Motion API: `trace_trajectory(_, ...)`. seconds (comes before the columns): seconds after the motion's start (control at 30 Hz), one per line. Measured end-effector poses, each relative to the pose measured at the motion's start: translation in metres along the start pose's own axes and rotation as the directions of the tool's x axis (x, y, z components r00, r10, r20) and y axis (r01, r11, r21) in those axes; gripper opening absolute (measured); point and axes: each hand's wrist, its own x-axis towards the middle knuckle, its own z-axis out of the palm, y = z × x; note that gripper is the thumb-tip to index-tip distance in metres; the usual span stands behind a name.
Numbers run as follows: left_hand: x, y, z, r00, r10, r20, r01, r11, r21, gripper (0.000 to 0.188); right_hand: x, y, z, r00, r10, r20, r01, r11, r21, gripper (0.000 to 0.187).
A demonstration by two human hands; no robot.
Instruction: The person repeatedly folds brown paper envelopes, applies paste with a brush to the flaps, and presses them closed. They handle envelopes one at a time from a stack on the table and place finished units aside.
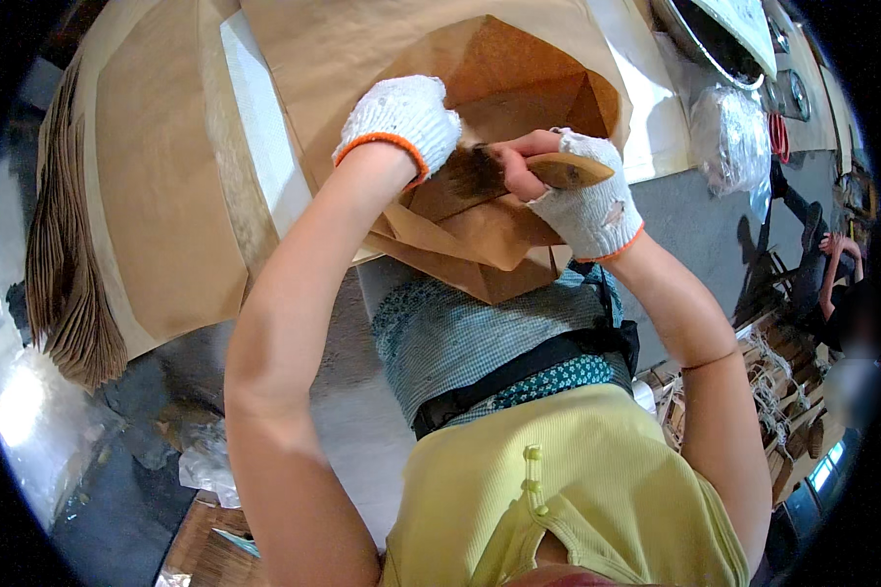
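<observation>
A brown paper bag (519,230) lies in front of me with its end folded open into a broad pocket. My right hand (587,201), in a white knit glove with an orange cuff and bare fingertips, grips a brush (568,171) with a wooden handle. Its dark bristles point left over the opened paper. My left hand (398,122), gloved the same way, is curled at the left side of the opening, close to the bristles. Its fingertips are turned away, and what they hold is hidden.
At the left lies a stack of brown paper bags (166,166) with fanned edges (64,254). A clear plastic bundle (732,137) and a metal basin (710,44) are at the upper right. Another person (832,264) is at the far right, near a pile of wooden pieces (783,391).
</observation>
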Motion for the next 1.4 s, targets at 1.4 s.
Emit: trace_trajectory(1.4,-0.043,0.018,0.084,0.759,-0.131,-0.638,-0.019,0.975,-0.223,0.090,0.090,0.065,0.069,0.941,0.045,-0.337,0.169,0.798,0.578,0.030)
